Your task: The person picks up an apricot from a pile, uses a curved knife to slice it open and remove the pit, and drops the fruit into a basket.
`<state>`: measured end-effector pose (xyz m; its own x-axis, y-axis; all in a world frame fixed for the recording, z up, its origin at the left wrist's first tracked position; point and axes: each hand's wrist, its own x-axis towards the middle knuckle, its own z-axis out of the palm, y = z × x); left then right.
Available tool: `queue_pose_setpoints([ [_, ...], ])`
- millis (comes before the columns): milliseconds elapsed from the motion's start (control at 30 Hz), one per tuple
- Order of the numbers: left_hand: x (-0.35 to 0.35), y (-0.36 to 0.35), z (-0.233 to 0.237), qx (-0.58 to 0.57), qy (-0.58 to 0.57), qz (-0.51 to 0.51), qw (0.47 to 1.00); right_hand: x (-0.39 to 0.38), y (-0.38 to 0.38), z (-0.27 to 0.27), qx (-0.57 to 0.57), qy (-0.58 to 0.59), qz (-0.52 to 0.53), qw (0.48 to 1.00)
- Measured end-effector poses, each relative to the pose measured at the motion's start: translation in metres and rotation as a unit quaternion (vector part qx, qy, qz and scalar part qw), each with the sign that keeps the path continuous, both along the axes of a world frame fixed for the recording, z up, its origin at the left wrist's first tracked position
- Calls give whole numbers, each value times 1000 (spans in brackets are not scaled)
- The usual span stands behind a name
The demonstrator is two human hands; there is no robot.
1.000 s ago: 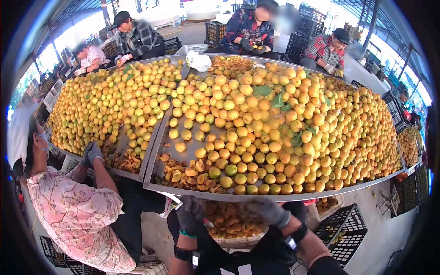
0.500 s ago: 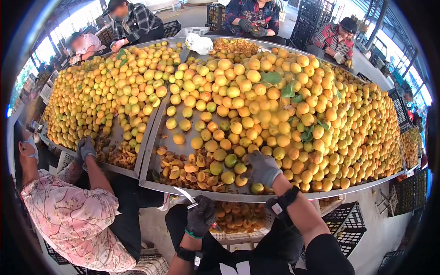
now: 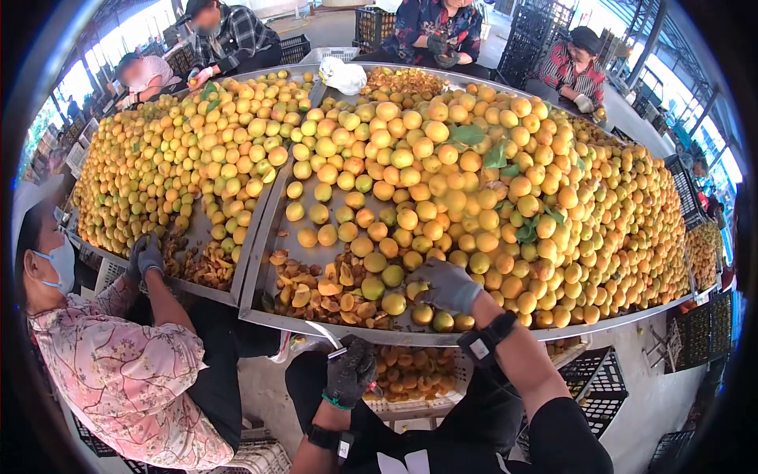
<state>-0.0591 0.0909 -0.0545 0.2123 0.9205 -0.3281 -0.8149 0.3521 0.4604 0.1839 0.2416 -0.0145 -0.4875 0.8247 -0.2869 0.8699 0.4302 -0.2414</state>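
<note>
Metal table (image 3: 395, 338) sides are raised, likely so fruit (image 3: 519, 186) is kept near the right hand (image 3: 448, 285), its finger grip unclear; left hand (image 3: 351, 369) fingers are curled, load hidden.

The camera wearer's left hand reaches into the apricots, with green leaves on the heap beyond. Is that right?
No: the head view shows the right hand reaching into the apricots, with green leaves on the heap beyond. The left hand is off the table.

Green leaves (image 3: 496, 155) dot yellow-orange fruit (image 3: 410, 174); a neighbour's pink shirt (image 3: 126, 371) is flower-patterned.
</note>
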Motion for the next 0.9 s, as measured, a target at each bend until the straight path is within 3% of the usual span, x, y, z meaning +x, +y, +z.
queue_pose_setpoints([
  [67, 0, -1, -1, 0, 9, -5, 1000, 16, -3, -1, -72, 253, -39, 964],
  [100, 0, -3, -1, -3, 20, -9, 1000, 14, -7, 3, -74, 252, -36, 964],
  [167, 1, -5, 2, -11, 13, -15, 1000, 4, -20, 11, 75, -6, 16, 997],
  [267, 4, 0, 5, -5, 12, -22, 1000, -22, -17, 13, 133, 75, -15, 988],
  [300, 6, -1, 5, 0, 21, -25, 999, -31, -12, 7, 183, 68, 26, 980],
  [367, 5, -2, 1, 2, 26, -25, 999, -47, 5, -22, 173, 39, 50, 983],
  [467, 2, -2, 3, 13, 38, -22, 999, -59, 15, -5, 107, -15, 56, 993],
  [533, -1, -4, 9, 17, 44, -13, 999, -52, 10, 17, 29, 161, -59, 985],
  [567, -2, -4, 14, 13, 45, -13, 999, -41, 13, 4, -1, 343, -38, 939],
  [600, -3, -5, 17, 6, 46, -13, 999, -34, 14, 6, -4, 343, -36, 939],
  [633, -3, -7, 16, 3, 47, -12, 999, -29, 13, 10, -236, 499, -118, 825],
  [667, -4, -7, 15, -1, 33, -11, 999, -28, 11, 15, -442, 609, -191, 631],
  [700, -3, -5, 15, -3, 17, -9, 1000, -31, 5, 29, -505, 669, -172, 517],
  [733, -1, -4, 16, -1, 16, -9, 1000, -35, 6, 25, -504, 669, -171, 519],
  [800, -1, -5, 17, -19, 7, -5, 1000, -51, 10, 12, -415, 623, -120, 652],
  [833, -2, -5, 16, -20, 7, -2, 1000, -62, 10, 21, -263, 476, -94, 834],
  [867, -2, -5, 15, -6, 19, -3, 1000, -73, 11, 22, -266, 475, -91, 834],
  [900, -3, -6, 15, 6, 32, -6, 999, -84, 11, 23, -159, 257, -42, 952],
])
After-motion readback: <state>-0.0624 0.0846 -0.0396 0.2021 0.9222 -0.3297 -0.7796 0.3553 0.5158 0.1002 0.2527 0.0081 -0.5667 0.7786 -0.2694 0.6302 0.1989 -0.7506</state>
